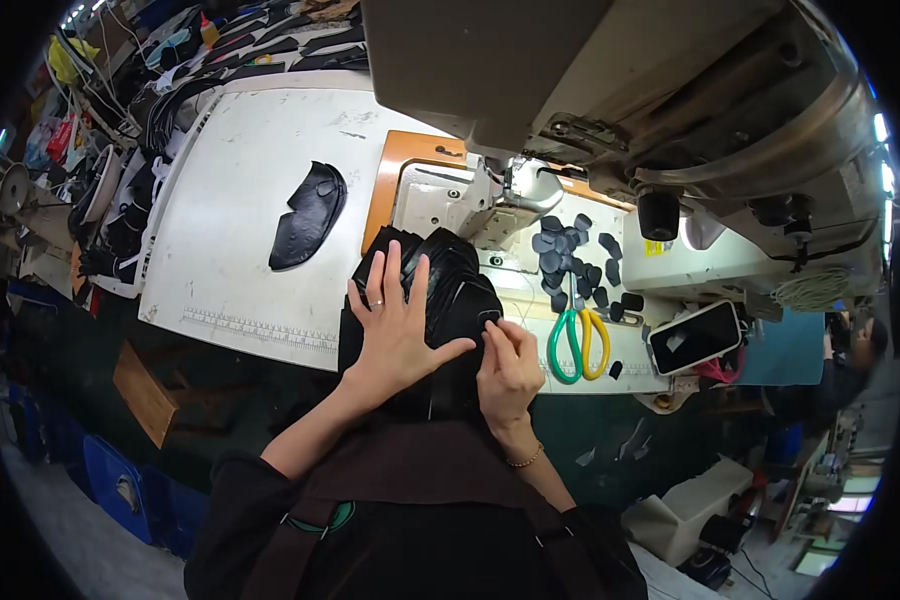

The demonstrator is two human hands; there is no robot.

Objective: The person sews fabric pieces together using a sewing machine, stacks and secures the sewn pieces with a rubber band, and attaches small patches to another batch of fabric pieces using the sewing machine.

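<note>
A stack of black leather-like pieces lies at the front edge of the sewing table, overlapping one another. My left hand rests over the stack with its fingers spread, a ring on one finger. Beside it, my right hand is closed in a pinch at a small black patch with a pale outline, on the stack's right side. The fingertips partly hide the patch. A single shiny black curved piece lies apart on the white tabletop to the left.
The sewing machine stands just beyond the stack, its head overhanging from above. Small black patches are scattered to its right. Scissors with green and yellow handles and a phone lie near the right front edge.
</note>
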